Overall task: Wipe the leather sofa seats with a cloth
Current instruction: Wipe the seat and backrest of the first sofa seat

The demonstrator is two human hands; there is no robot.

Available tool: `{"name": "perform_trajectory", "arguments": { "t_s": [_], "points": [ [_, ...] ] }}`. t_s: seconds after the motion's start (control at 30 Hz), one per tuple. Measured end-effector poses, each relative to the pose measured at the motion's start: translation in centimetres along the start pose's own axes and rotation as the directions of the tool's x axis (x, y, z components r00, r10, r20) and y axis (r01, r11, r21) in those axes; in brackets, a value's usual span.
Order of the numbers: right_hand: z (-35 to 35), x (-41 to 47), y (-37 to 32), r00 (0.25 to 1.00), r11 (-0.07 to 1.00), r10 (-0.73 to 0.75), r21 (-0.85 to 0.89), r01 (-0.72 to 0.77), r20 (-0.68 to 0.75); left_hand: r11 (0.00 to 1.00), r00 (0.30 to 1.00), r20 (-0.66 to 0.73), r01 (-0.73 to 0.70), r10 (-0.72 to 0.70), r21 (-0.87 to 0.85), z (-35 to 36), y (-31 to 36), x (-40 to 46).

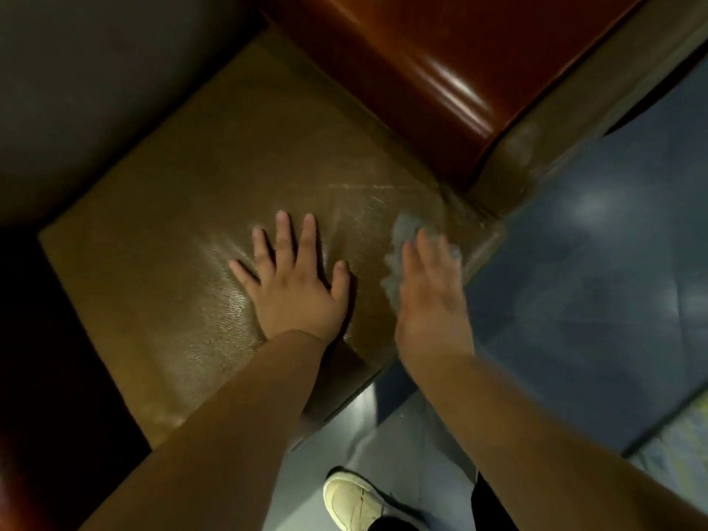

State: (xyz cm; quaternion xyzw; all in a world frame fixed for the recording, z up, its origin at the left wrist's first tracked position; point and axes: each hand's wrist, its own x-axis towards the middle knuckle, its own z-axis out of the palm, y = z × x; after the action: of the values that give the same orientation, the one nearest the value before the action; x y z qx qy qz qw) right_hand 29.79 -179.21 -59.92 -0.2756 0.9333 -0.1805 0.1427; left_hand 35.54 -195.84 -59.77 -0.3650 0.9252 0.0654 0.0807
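Left hand point(291, 289) flat and spread braces the seat cushion point(191, 208); right hand point(429, 300), grip blurred beyond telling, should press the grey cloth point(402, 231) evenly toward the seat's front edge

You are looking at a dim, warm-toned view; the left edge falls off into near-black shadow; streaks of glare sit on the glossy reddish armrest point(440, 70), and soft pale reflections spread over the blue floor point(597, 239); the olive seat cushion point(199, 185) shows a fine sheen on its grain near your left hand point(295, 285), which is fairly sharp; your right hand point(429, 297) and the grey cloth point(402, 239) are smeared by motion blur; straight edges bow toward the corners.
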Motion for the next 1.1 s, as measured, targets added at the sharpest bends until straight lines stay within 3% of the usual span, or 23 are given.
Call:
{"name": "perform_trajectory", "arguments": {
  "t_s": [0.03,0.1,0.17,0.23,0.37,0.5,0.6,0.73,0.93,1.1],
  "points": [
    [0.1,-1.4,-1.2,0.987,0.989,-0.138,-0.047,0.142,0.083,1.000,0.999,0.034,-0.016,0.017,-0.016,-0.6,-0.2,0.0],
    [-0.5,-3.3,-3.1,0.931,0.954,-0.299,0.044,0.297,0.207,0.995,0.988,0.126,-0.082,0.089,-0.061,-2.5,-1.3,-0.2],
    [-3.3,-2.9,-5.1,0.930,0.961,-0.242,0.202,0.190,0.278,0.978,0.960,0.211,-0.159,0.185,-0.135,-4.6,-3.7,-1.1],
    [-6.7,-1.9,-7.1,0.919,0.964,-0.109,0.265,0.005,0.379,0.963,0.934,0.294,-0.139,0.205,-0.232,-6.7,-7.1,-2.4],
    [-12.7,0.8,-12.2,0.925,0.958,-0.066,0.282,-0.045,0.374,0.945,0.934,0.358,0.121,-0.004,-0.305,-12.5,-14.2,-4.4],
    [-18.2,3.2,-17.2,0.943,0.971,-0.077,0.238,-0.002,0.324,0.919,0.959,0.252,0.209,-0.127,-0.334,-21.0,-20.1,-6.2],
    [-21.4,5.0,-21.1,0.968,0.953,-0.108,0.301,0.035,0.228,0.923,0.973,0.172,0.204,-0.154,-0.327,-26.4,-23.1,-5.4],
    [-23.7,9.1,-26.9,0.975,0.919,-0.096,0.393,0.009,0.202,0.912,0.974,0.060,0.228,-0.221,-0.340,-33.4,-25.2,-0.7],
    [-28.1,19.8,-35.1,0.948,0.870,-0.281,0.455,0.188,0.147,0.867,0.932,-0.110,0.271,-0.345,-0.419,-42.2,-25.8,7.6],
    [-32.0,29.1,-42.7,0.879,0.811,-0.465,0.449,0.375,0.104,0.838,0.865,-0.219,0.326,-0.451,-0.437,-49.4,-28.4,12.5]
  ]
}}
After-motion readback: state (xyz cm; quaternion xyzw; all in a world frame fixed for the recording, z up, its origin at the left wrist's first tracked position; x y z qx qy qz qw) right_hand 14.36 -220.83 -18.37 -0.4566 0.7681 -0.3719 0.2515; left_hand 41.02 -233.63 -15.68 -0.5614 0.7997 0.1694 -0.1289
